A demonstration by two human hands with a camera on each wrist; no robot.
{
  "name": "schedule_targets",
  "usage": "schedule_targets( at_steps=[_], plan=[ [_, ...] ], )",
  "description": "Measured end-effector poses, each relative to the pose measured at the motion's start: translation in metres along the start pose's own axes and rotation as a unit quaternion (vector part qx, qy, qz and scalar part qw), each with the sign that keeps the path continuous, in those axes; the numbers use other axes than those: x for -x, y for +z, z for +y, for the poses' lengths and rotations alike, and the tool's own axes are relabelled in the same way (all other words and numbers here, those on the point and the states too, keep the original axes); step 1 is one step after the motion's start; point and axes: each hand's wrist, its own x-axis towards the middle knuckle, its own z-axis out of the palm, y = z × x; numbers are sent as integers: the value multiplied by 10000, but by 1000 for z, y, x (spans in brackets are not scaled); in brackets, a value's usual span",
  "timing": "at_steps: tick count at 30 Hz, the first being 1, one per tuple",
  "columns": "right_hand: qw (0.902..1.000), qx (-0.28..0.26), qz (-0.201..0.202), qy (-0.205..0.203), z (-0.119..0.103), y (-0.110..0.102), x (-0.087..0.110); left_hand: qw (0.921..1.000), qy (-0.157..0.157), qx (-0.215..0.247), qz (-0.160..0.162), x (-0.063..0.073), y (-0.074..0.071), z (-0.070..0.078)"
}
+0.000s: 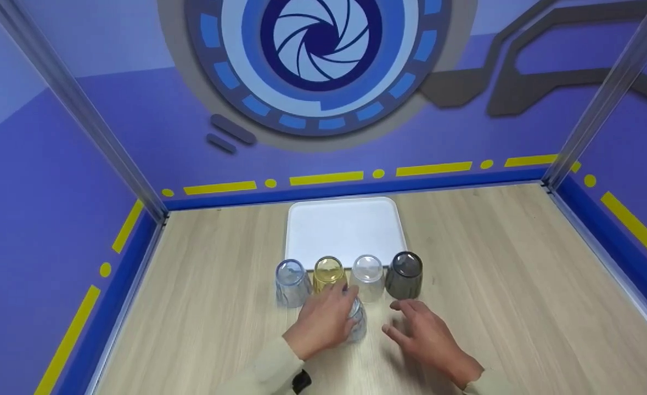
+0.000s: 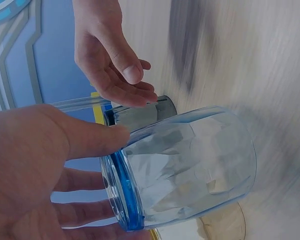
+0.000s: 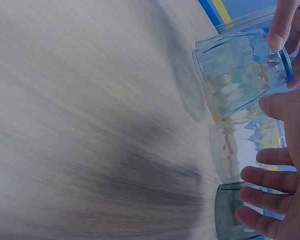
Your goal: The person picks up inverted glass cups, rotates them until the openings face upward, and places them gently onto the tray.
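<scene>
My left hand [image 1: 323, 322] grips a pale blue glass tumbler [image 2: 190, 165] by its base end, thumb on one side and fingers on the other. The tumbler is upside down; whether its rim touches the table cannot be told. To its right, my right hand [image 1: 428, 339] is held with fingers spread and nothing in it. Just beyond the hands stands a row of upturned glasses: a bluish one [image 1: 293, 291], a yellow one [image 1: 328, 270] partly behind my left fingers, a clear one [image 1: 367, 281] and a dark grey one [image 1: 404, 282].
Behind the row lies a white rectangular tray [image 1: 345, 230] on the wooden table [image 1: 499, 285]. Purple printed panels with metal corner posts [image 1: 603, 93] enclose the table at the back and both sides.
</scene>
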Motion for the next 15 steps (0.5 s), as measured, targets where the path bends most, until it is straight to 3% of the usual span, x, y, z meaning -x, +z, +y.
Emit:
schedule_targets(
  at_steps=[7,15],
  plan=[
    [9989,-4,-26,-466,1,0,3,9997,-88,84,-208,-2,-3,0],
    [9990,-6,-175,-414,0,1,3,9990,-190,143,-366,-2,-8,3]
  ],
)
